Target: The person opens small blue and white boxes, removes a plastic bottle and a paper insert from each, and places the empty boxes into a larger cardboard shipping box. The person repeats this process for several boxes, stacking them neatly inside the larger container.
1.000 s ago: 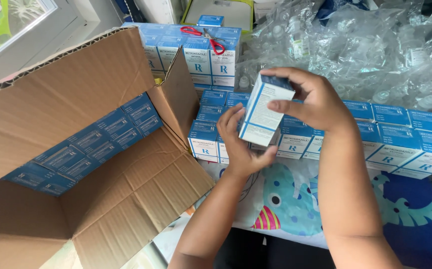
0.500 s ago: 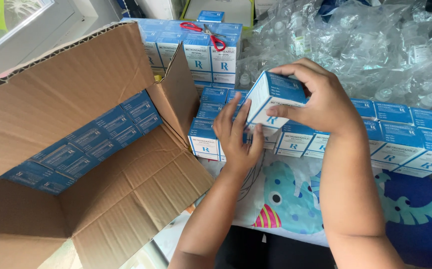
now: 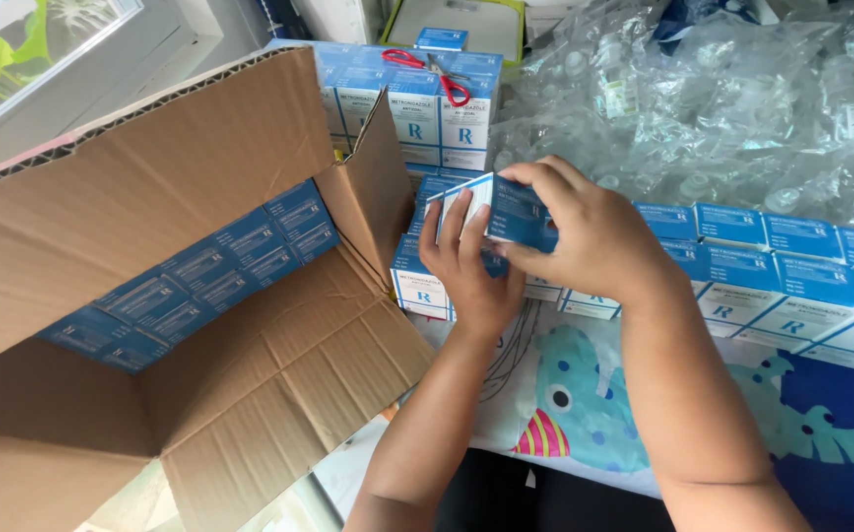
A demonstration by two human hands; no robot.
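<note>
Daylight from a window (image 3: 13, 59) at upper left fell across the surface (image 3: 821, 414), which was covered by a cloth printed with fish. I saw my right hand (image 3: 594, 241) clamped over a small blue-and-white carton (image 3: 506, 209), its fingers (image 3: 545, 182) curled around the carton's top and far side. My left hand (image 3: 466, 266) supported the carton from below, with its fingers (image 3: 452, 222) spread flat against the white end face. The carton was held above a row of matching cartons (image 3: 791, 286) on the surface. An open cardboard box (image 3: 181, 325) lay on its side at left, with more cartons lining its back. Red-handled scissors (image 3: 427, 67) rested on a taller stack (image 3: 417, 118) behind. Clear plastic bags (image 3: 732, 108) were heaped at upper right.
</note>
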